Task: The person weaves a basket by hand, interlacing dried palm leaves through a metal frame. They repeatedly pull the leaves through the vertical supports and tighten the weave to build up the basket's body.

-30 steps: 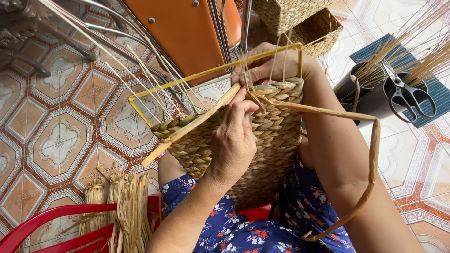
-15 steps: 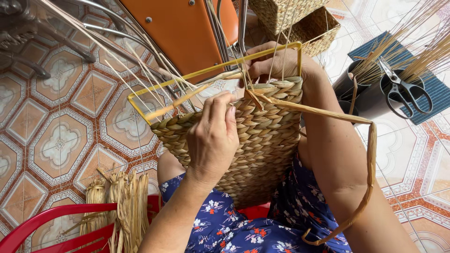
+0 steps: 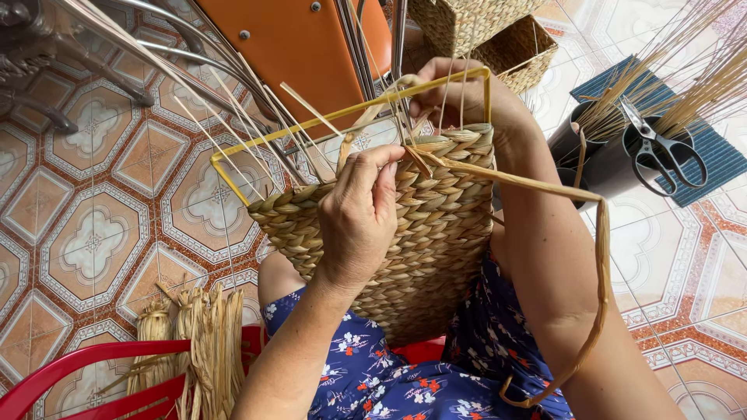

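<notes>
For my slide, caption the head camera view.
Left hand and right hand weave a straw strand into a half-made basket on a yellow wire frame.

Crowded at the rim, open over the tiles

The yellow wire frame [image 3: 342, 117] and upright straw stakes [image 3: 257, 117] fenced the basket [image 3: 436, 233] mouth, leaving narrow gaps beside the left hand [image 3: 358, 218] and right hand [image 3: 459, 93]. An orange chair [image 3: 303, 47] blocked the far side; a long loose strand [image 3: 599, 257] looped along the right. The tiled floor [image 3: 85, 225] at left lay open; scissors [image 3: 661, 148] and black pots [image 3: 599, 155] stood well apart.
</notes>
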